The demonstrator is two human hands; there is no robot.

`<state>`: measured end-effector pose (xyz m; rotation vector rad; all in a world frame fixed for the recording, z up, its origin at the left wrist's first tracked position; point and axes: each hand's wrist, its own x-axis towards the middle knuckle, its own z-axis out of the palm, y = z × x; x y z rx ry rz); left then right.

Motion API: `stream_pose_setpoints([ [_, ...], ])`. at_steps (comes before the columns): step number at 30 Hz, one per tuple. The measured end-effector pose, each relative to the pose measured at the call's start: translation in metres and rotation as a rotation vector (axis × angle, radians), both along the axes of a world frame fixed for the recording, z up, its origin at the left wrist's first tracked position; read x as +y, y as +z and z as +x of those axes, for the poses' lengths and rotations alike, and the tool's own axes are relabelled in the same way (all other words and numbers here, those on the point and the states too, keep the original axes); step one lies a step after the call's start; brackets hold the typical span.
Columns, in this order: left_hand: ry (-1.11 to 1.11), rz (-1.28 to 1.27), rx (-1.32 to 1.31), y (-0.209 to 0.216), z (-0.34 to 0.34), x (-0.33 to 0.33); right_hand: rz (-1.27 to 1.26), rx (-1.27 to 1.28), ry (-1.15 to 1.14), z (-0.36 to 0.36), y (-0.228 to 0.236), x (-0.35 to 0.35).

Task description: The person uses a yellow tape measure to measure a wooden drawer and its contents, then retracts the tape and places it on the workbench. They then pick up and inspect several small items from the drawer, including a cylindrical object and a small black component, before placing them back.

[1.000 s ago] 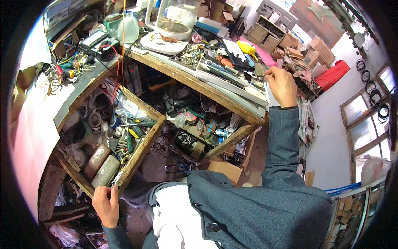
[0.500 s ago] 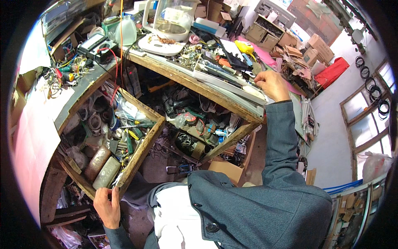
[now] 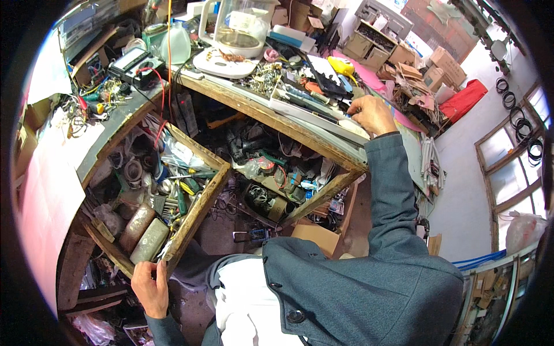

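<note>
At the lower left, my left hand is closed on the front edge of a pulled-out wooden drawer. Inside that drawer lie a brown metal case, a grey-green one beside it, a green-handled tool and several other tools. On the bench at upper right, my right hand has its fingers curled down at the right end of a long white tray of slim tools. Whatever those fingers hold, if anything, is hidden.
A glass jug stands on a white base on the bench, left of small metal parts and a yellow tool. A meter with a red lead sits at the left. Below the bench is a cluttered compartment with an open cardboard box.
My right hand has shifted slightly left over the tray's end, its fingers still curled. My left hand stays at the drawer's edge.
</note>
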<state>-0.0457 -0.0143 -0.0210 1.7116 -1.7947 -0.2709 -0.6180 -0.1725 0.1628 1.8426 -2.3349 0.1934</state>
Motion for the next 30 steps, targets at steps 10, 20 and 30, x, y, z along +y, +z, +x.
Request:
stream_pose_setpoints([
  [10,-0.013,-0.025,0.008,-0.001,0.001,0.001,0.030,-0.033,-0.009,0.001,-0.002,-0.007],
  [20,-0.015,-0.037,0.009,-0.003,0.000,0.000,-0.039,-0.012,-0.109,-0.010,-0.011,-0.015],
  [30,0.000,-0.017,0.011,0.000,-0.001,0.000,-0.056,0.015,-0.040,-0.019,-0.012,-0.017],
])
